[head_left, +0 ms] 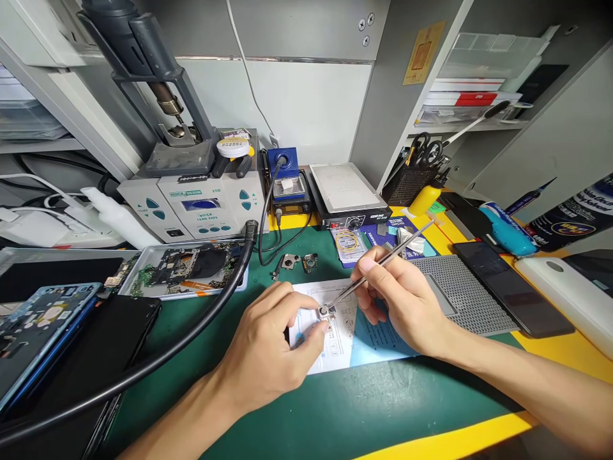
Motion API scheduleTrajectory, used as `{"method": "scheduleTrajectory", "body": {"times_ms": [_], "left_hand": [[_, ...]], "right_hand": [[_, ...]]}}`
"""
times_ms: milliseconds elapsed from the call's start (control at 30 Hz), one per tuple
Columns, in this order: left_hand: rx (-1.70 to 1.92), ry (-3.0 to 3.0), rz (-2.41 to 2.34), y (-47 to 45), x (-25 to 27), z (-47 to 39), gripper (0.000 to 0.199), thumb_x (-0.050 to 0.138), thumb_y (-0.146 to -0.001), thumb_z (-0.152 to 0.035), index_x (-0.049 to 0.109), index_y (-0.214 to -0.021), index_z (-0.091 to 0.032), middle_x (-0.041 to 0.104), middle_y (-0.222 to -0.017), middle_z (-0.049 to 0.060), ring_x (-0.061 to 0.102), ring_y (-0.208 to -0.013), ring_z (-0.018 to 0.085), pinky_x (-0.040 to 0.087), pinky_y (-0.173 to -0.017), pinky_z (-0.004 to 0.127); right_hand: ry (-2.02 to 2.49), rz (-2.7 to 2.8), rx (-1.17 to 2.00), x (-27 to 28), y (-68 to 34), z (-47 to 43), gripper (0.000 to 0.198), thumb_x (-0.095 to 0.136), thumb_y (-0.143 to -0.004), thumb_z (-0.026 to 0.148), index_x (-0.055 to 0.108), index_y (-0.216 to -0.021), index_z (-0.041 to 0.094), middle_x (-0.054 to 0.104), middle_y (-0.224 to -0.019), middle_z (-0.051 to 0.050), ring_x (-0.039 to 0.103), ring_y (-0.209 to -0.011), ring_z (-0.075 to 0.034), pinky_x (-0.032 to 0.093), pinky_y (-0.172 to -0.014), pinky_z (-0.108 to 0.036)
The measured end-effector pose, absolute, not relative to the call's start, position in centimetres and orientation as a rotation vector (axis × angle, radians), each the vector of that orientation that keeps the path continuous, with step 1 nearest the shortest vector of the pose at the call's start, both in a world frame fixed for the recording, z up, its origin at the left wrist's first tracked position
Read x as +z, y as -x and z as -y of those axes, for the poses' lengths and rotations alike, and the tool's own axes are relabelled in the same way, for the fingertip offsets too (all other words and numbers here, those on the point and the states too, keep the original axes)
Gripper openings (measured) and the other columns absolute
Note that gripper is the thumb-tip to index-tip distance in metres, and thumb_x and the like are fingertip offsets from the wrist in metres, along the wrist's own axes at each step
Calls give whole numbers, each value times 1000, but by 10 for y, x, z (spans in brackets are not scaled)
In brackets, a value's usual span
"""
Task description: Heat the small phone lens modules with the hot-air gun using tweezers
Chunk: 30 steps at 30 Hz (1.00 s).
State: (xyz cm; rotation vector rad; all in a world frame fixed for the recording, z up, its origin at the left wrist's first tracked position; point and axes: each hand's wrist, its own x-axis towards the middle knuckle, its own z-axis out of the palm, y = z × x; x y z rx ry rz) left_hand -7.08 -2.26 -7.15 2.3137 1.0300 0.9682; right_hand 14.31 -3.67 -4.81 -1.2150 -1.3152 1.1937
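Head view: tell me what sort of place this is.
Probably an electronics repair bench: a control unit marked QUICK stands at the back, circuit boards lie in front of it, and the right hand holds tweezers at a small part.

Bare forearms (517, 377) angled inward from either side, we work at close quarters: our left hand (271, 338) knuckles up, thumb (311, 345) and forefinger (297, 305) nearly meeting, our right hand (405, 297) (slightly farther forward) in a pen-style grip, lower fingers (371, 306) curled.
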Motion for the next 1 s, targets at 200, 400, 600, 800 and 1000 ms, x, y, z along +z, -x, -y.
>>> {"method": "scheduleTrajectory", "body": {"times_ms": [200, 400, 600, 800, 1000], "left_hand": [[969, -2311, -1029, 70, -71, 21, 6, 65, -87, -19, 68, -90, -16, 53, -76, 1, 54, -73, 12, 42, -65, 25], [964, -2308, -1026, 71, -73, 22, 7, 65, -87, -20, 69, -91, -16, 54, -77, 2, 55, -75, 13, 44, -66, 26], [964, -2308, -1032, 71, -74, 23, 7, 65, -87, -20, 69, -91, -16, 56, -77, 2, 57, -75, 14, 45, -67, 26], [957, -2314, -1040, 71, -72, 23, 6, 65, -87, -20, 69, -91, -17, 57, -77, 2, 57, -74, 14, 45, -66, 27], [953, -2311, -1037, 71, -73, 22, 7, 64, -87, -20, 69, -92, -17, 55, -77, 2, 56, -75, 14, 46, -67, 27]], "right_hand": [[1194, 1301, 1177, -49, -144, 38, 33, 52, -102, 51, 53, -86, 22, 51, -58, 5, 48, -49, -10, 36, -42, -21], [1180, 1283, 1185, -52, -144, 38, 31, 53, -102, 50, 55, -88, 22, 50, -60, 5, 47, -50, -10, 36, -42, -21], [1171, 1289, 1205, -52, -145, 38, 30, 52, -103, 47, 54, -87, 22, 50, -61, 5, 47, -51, -10, 37, -43, -21], [1174, 1283, 1214, -50, -145, 39, 29, 52, -103, 47, 53, -88, 22, 52, -62, 4, 47, -51, -10, 37, -44, -21], [1187, 1264, 1219, -51, -145, 39, 30, 53, -102, 48, 51, -88, 22, 54, -62, 4, 47, -51, -11, 37, -44, -23]]}}
